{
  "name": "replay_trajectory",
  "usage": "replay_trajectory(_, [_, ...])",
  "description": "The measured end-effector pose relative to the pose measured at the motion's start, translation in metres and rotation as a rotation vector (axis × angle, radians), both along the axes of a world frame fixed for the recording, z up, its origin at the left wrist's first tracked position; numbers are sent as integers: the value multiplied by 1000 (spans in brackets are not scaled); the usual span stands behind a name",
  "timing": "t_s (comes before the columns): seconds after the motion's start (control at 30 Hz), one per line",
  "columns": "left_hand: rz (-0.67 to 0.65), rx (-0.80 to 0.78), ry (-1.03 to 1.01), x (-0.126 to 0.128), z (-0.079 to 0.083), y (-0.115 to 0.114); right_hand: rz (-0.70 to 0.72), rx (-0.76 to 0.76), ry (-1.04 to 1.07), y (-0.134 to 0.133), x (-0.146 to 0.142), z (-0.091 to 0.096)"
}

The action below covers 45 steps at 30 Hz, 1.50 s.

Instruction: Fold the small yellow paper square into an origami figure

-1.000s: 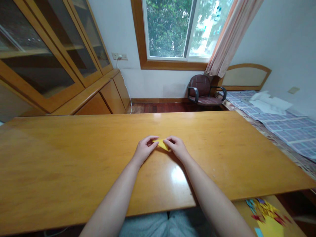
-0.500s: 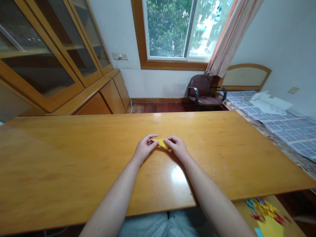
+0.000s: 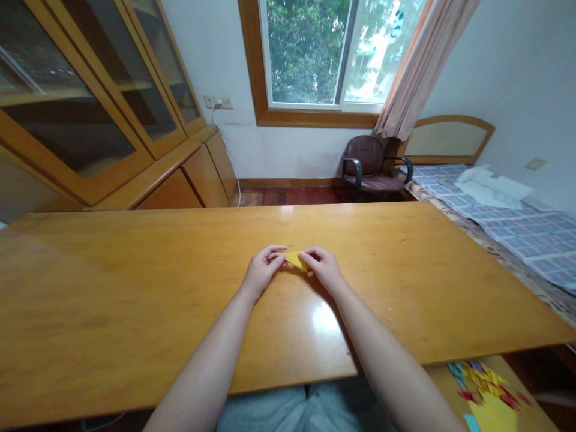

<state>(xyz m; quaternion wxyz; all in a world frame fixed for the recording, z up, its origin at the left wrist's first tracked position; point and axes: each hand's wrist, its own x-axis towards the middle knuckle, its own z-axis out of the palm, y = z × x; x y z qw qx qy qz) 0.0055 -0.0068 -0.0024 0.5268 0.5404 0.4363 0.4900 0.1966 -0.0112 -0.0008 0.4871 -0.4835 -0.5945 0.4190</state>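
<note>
A small piece of folded yellow paper (image 3: 295, 260) is held between my two hands, just above the middle of the table. My left hand (image 3: 263, 267) pinches its left corner between thumb and fingers. On the other side, my right hand (image 3: 323, 265) grips the right end, thumb and fingertips closed on it. The paper looks roughly triangular, with a point hanging down near my right fingertips. Its edges under the fingers are hidden.
The wooden table (image 3: 135, 300) spreads out on both sides. At the lower right, a lower surface holds a pile of folded coloured paper (image 3: 486, 381) and a yellow sheet (image 3: 492, 414). Beyond are a chair (image 3: 371, 162), a bed (image 3: 517, 222) and a cabinet (image 3: 171, 186).
My left thumb and fingers have shifted slightly left along the paper's left corner. My right hand looks nearly still on its end.
</note>
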Motion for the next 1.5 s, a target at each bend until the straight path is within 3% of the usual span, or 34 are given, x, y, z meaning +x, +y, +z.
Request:
replay_trajectory(0.8, [2, -10, -81, -1, 7, -5, -1, -34, 40, 1, 1, -3])
replay_trajectory(1.17, [-35, -8, 66, 3, -2, -3, 16, -38, 23, 1, 1, -5])
replay_trajectory(1.5, [-15, 16, 93, 3, 4, -5, 19, -17, 22, 0, 1, -3])
